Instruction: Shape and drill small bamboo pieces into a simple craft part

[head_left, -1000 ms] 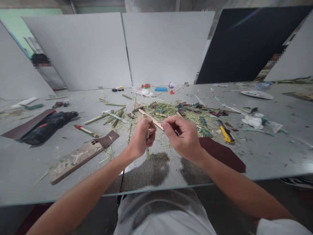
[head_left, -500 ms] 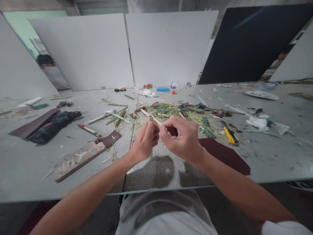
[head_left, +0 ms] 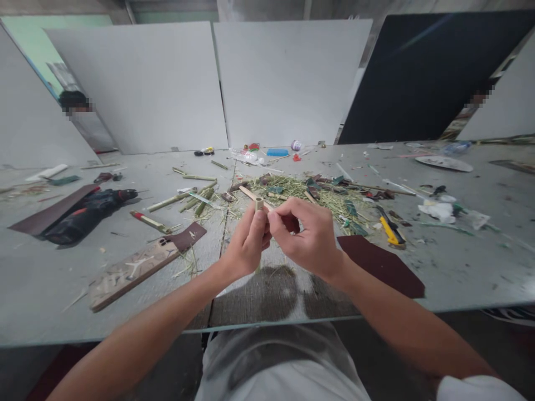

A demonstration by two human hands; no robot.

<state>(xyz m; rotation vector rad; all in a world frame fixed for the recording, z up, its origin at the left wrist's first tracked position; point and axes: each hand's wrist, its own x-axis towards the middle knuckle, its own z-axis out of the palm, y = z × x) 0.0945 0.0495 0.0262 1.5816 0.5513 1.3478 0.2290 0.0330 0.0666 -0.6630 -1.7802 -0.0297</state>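
Observation:
Upright in my left hand [head_left: 246,240] is a short, pale green bamboo tube [head_left: 259,204], its hollow top end showing above the thumb. The fingers are wrapped around it. My right hand [head_left: 308,236] is closed in a pinch beside the tube, thumb and forefinger touching or nearly touching the left fingers. What it pinches is hidden. A pale flat wooden strip [head_left: 247,192] slants down toward the right fingertips from behind the tube; whether that hand holds its end I cannot tell. Behind both hands spreads a heap of bamboo shavings [head_left: 288,186].
Left on the table lie a cordless drill [head_left: 90,214], a patterned phone case [head_left: 129,273] and cut bamboo pieces [head_left: 171,199]. A yellow utility knife [head_left: 390,228] and dark maroon sheet [head_left: 382,267] lie right. White panels [head_left: 292,83] stand behind; people are partly visible beyond the gaps.
Both hands keep nearly the same pose around the bamboo tube. The right hand has shifted slightly left, and the whole view has moved a little.

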